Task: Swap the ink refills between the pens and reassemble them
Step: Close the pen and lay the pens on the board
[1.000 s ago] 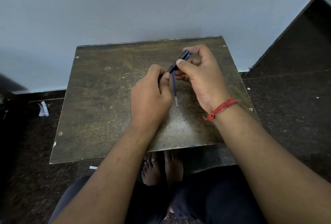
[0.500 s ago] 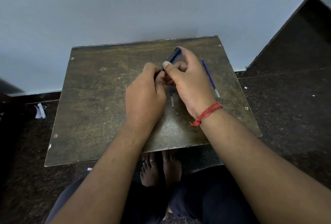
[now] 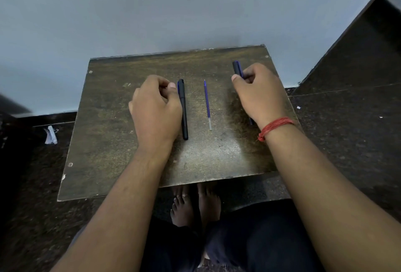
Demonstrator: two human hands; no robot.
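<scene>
Overhead, the left hand (image 3: 155,108) lay curled beside a black pen (image 3: 183,110) flat on the worn wooden table (image 3: 104,141), thumb against its cap end; whether it truly gripped the pen could not be told. A loose blue refill (image 3: 207,104) lay between the hands, apart from both. The right hand (image 3: 259,93), a red thread (image 3: 274,127) at its wrist, had its fingers closed round a second black pen (image 3: 237,68).

A table (image 3: 108,141) fills the middle of the frame. On it, left of centre, a pen (image 3: 183,111) lies just beside the left hand (image 3: 155,111). A loose refill (image 3: 207,104) lies at the centre, between both hands. At the upper right, the right hand (image 3: 259,91) holds a second pen (image 3: 237,68).
</scene>
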